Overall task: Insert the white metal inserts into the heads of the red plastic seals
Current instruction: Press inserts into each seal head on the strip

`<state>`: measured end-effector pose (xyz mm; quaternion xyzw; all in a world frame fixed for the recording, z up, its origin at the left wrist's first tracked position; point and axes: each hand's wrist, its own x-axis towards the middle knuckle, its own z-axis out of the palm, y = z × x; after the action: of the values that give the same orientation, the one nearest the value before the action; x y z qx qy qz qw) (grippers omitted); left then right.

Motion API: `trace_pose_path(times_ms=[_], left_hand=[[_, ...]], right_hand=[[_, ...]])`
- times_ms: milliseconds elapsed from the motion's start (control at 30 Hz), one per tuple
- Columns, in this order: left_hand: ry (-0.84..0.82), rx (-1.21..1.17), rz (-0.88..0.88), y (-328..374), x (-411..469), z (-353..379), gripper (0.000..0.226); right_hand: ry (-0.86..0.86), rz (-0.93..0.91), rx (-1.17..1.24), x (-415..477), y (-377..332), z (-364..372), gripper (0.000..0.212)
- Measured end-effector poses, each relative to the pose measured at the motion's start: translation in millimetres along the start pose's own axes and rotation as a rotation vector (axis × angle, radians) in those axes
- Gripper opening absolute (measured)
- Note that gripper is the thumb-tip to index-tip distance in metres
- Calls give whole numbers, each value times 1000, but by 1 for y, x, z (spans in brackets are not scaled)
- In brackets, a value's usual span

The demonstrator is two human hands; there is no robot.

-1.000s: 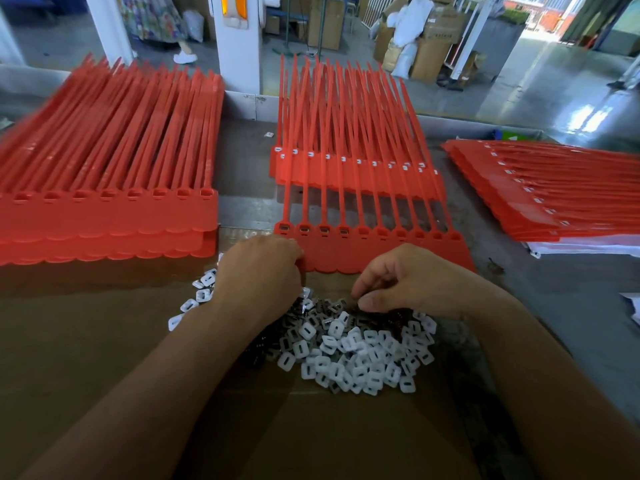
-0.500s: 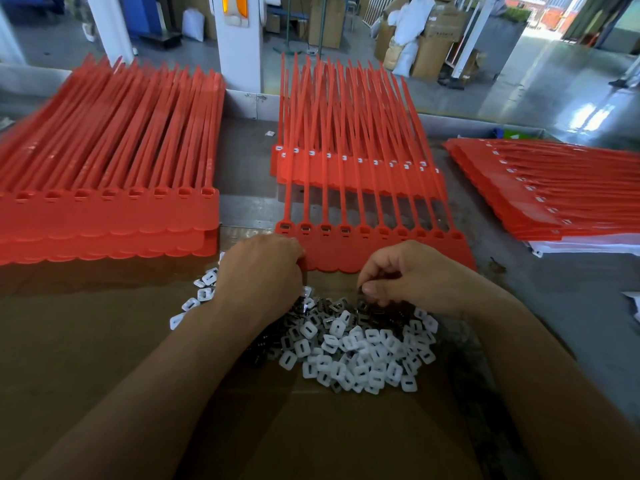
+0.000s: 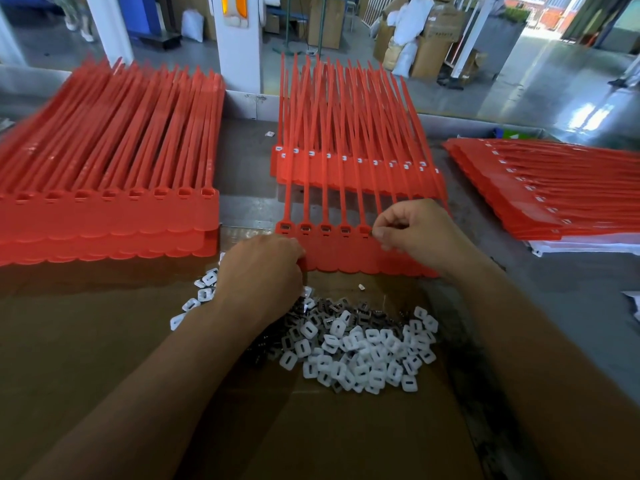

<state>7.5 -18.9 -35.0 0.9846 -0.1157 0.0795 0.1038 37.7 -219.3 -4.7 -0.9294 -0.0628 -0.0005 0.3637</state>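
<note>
At the near-left edge of the seal strip (image 3: 346, 259), the left hand (image 3: 263, 268) clenches its fingers on it. The right hand (image 3: 419, 233) fingers pinch a small insert (image 3: 371, 232), touching the fifth head (image 3: 363, 230) from the left.

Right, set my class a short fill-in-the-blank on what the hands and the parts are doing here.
The pile of inserts lies on brown ____.
The hand pinching one insert at a seal head is the person's ____.
The left hand grips the near strip of seals, coloured ____.
Missing: cardboard; right; red.
</note>
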Motion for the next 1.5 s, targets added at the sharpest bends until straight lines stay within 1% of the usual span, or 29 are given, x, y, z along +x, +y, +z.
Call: trace_pose_path(times_ms=[67,133,267,500,700,733,833,933,1033,1400,1500], left_hand=[[8,-1,11,0,-1,0,33],[15,1,20,-1,-2,0,32],[16,-2,17,-1,-1,1,32],[14,-4,19,-1,-1,1,32],[16,-5,21,-1,-1,0,32],[16,-6,20,-1,-1,0,32],[15,0,22,-1,-1,1,32],[13,3,21,-1,-1,1,32],[9,2,23,0,0,1,31],[6,3,17,0,-1,0,32],[4,-3,18,0,-2,0,31]], right_hand=[[62,-3,-16,9,3,4,19],[72,9,-22,16,6,8,17],[39,43,-48,24,11,14,14],[-57,9,-187,27,8,13,13],[-55,12,-241,29,7,15,11],[-46,8,-240,29,7,16,12],[20,4,-190,29,10,18,23],[102,14,-130,31,15,20,27],[110,28,-102,33,17,20,29],[98,9,-81,27,14,18,23],[130,-52,-48,19,9,18,14]])
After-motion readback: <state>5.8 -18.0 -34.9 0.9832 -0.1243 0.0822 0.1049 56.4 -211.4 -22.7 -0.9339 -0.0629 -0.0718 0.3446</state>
